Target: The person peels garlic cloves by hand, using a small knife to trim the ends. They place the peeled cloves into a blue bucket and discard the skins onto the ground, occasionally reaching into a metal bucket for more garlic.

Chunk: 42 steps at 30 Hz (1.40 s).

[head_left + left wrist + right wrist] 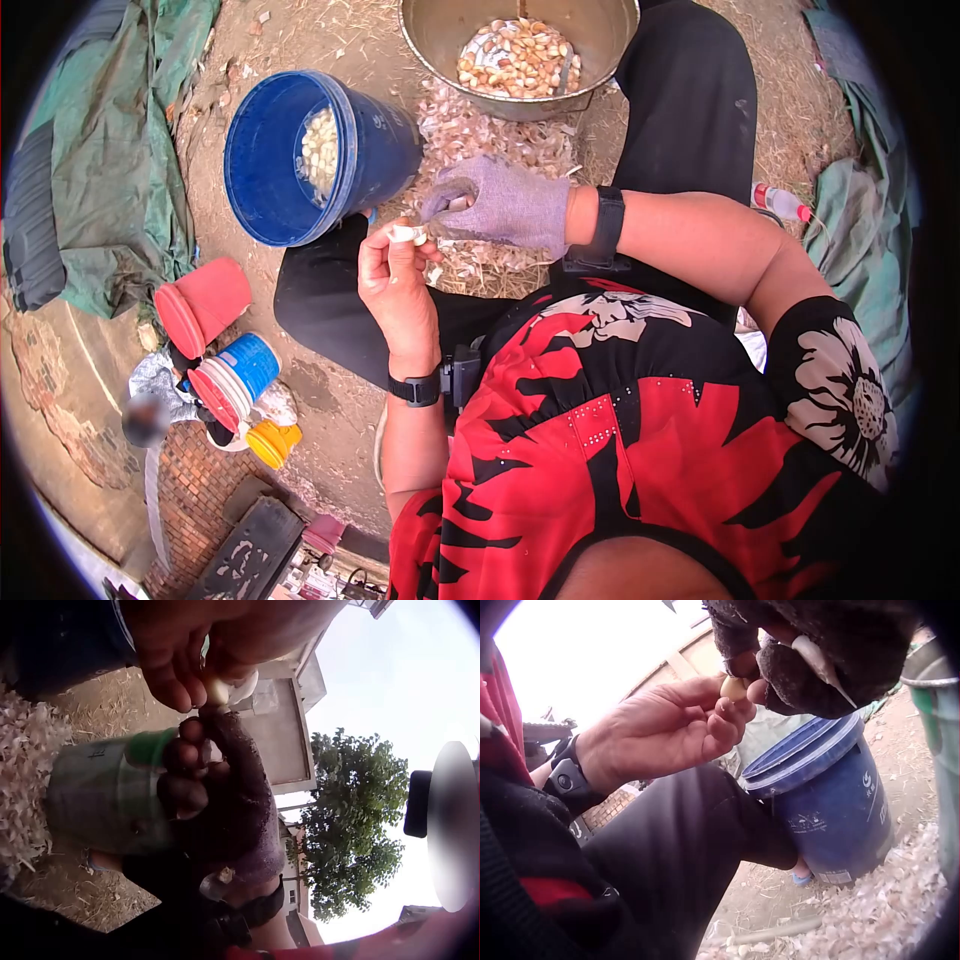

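Observation:
My bare left hand (400,300) pinches a pale garlic clove (405,235) between thumb and fingers. Close against it is my right hand (515,208) in a dusty, dirt-stained purple glove, its fingers curled. In the right wrist view, the glove's thumb and fingertips meet the smooth yellowish clove (733,688). A second garlic clove (815,660), whitish with a long pointed tip, is tucked among the curled gloved fingers. Just beyond the left hand stands a blue bucket (240,130) with peeled cloves (320,155) inside.
A metal pot (425,65) of unpeeled cloves (520,60) stands ahead. Garlic skins (500,135) cover the ground between bucket and pot. Red buckets (205,300), a yellow bucket (272,442) and a person (150,400) are off left. A bottle (785,203) lies right.

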Available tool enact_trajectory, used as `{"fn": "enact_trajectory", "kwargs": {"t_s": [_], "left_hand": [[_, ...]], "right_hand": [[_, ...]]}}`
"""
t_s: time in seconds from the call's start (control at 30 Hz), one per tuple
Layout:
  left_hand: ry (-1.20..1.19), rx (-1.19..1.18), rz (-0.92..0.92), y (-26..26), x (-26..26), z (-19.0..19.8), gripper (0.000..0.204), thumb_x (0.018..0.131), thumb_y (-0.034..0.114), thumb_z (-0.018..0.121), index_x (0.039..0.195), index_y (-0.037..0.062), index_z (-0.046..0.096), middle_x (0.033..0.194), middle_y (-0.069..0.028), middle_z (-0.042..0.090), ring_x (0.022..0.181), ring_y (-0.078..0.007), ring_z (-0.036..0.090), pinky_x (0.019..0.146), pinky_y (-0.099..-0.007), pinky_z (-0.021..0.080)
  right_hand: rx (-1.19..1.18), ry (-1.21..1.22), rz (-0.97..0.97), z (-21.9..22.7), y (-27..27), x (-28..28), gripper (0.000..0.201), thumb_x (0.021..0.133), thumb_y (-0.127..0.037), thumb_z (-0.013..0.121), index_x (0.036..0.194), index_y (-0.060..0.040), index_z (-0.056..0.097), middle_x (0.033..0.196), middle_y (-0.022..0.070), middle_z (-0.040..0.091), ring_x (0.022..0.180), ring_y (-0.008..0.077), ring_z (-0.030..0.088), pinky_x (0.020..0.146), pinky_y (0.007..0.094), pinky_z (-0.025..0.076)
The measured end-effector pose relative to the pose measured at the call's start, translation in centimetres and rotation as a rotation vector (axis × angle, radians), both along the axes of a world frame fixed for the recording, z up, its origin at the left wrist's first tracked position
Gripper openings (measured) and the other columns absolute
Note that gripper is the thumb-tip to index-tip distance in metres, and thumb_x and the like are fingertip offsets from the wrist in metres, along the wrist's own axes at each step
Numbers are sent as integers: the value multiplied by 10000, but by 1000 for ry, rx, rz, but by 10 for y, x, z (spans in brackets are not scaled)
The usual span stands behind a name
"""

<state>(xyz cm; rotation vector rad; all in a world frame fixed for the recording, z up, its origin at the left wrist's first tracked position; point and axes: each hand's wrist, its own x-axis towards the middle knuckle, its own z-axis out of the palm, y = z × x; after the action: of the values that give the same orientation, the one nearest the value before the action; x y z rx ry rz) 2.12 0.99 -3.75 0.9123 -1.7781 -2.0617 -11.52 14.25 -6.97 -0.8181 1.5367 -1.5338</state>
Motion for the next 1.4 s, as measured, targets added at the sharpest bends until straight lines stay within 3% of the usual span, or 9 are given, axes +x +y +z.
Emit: {"fn": "enact_trajectory", "kwargs": {"t_s": [0.17, 0.27, 0.43, 0.77, 0.83, 0.9, 1.03, 1.3, 1.4], "left_hand": [[26, 66, 34, 8, 1, -6, 151, 994, 150, 594, 1085, 31, 607, 950, -56, 639, 765, -145, 612, 724, -290, 534], [96, 321, 48, 7, 0, -9, 166, 992, 187, 604, 1069, 40, 603, 922, -44, 631, 766, -131, 601, 715, -291, 528], [185, 900, -6, -7, -1, -15, 240, 984, 232, 609, 1121, 36, 579, 997, -78, 614, 825, -127, 564, 720, -265, 494], [399, 1190, -108, -23, -5, 3, 239, 977, 58, 561, 1203, 9, 501, 967, -72, 430, 771, -122, 462, 644, -248, 415], [507, 1106, -51, -52, -22, 18, 259, 956, 12, 574, 1203, -14, 501, 991, -92, 440, 795, -151, 463, 697, -277, 429], [491, 798, 87, -88, -41, 38, 359, 973, 58, 585, 1308, -8, 475, 1271, -182, 495, 1110, -241, 553, 894, -317, 489], [66, -36, 90, -109, -57, 42, 405, 988, 157, 599, 1349, 16, 480, 1319, -151, 537, 1103, -228, 602, 888, -322, 519], [-104, -707, -531, -4, -38, 14, 332, 879, 69, 710, 1193, -4, 629, 1203, -96, 592, 975, -166, 609, 811, -288, 501], [-123, -827, -518, 3, -33, 4, 282, 849, 52, 722, 1124, 35, 657, 1192, -100, 604, 983, -184, 589, 802, -307, 496]], "right_hand": [[41, 249, 20, 2, 1, -3, 254, 870, -265, 687, 1019, -61, 705, 861, 57, 668, 783, 153, 603, 712, 333, 496], [57, 126, 66, 5, 3, -2, 253, 874, -265, 683, 1012, -53, 704, 868, 50, 674, 752, 161, 616, 696, 312, 503], [-171, -688, -64, -8, -2, -1, 221, 909, -228, 641, 867, -20, 703, 789, 53, 688, 698, 125, 634, 645, 254, 499], [67, -721, -155, -19, -4, -7, 246, 942, -250, 606, 883, -21, 672, 776, 57, 659, 689, 138, 640, 579, 277, 502], [-211, -1261, -34, -42, -7, -11, 274, 950, -293, 601, 940, -22, 641, 829, 77, 661, 721, 187, 670, 550, 273, 518], [-273, -1255, -34, -43, -7, -7, 300, 956, -319, 593, 976, -22, 629, 853, 92, 663, 751, 217, 685, 538, 271, 527], [-278, -1372, -34, -31, -8, -6, 372, 969, -385, 566, 1010, -18, 615, 884, 129, 672, 823, 286, 713, 506, 276, 544], [-115, -885, -27, -39, -2, -3, 275, 990, -319, 541, 1024, -61, 632, 836, 79, 676, 758, 201, 690, 545, 290, 537], [-130, -812, -30, -55, -7, 1, 247, 993, -287, 545, 1059, -69, 640, 812, 53, 663, 716, 163, 659, 588, 278, 534]]}}
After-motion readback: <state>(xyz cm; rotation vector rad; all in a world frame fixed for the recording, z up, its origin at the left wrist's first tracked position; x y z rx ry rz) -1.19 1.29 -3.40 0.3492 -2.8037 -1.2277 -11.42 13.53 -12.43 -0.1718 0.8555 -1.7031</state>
